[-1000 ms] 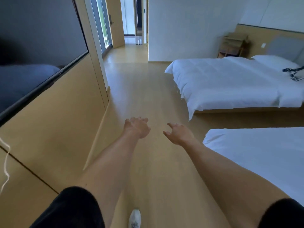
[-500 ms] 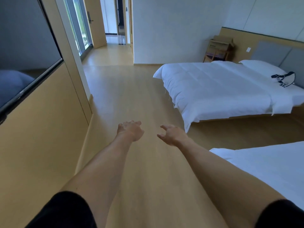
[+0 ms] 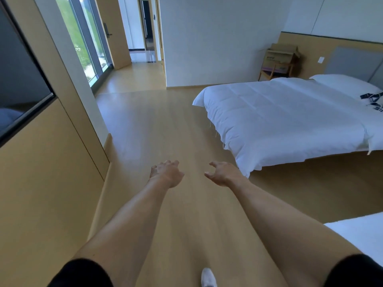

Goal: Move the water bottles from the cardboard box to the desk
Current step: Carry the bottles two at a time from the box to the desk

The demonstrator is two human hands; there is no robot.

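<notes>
1. While both hands hang empty ahead of the person, left hand (image 3: 166, 172) and right hand (image 3: 222, 174) with fingers (image 3: 213, 163) loosely spread and grasping nothing, the step in hand looks like walking toward the cardboard box (image 3: 281, 56).
2. Doing it well likely means rounding the near corner of the bed (image 3: 290, 117), which lies just right of the fingers.
3. Far beyond the fingers, up and right, the box sits on a wooden stand by the wall, flaps open.
4. No water bottles or desk show.
</notes>
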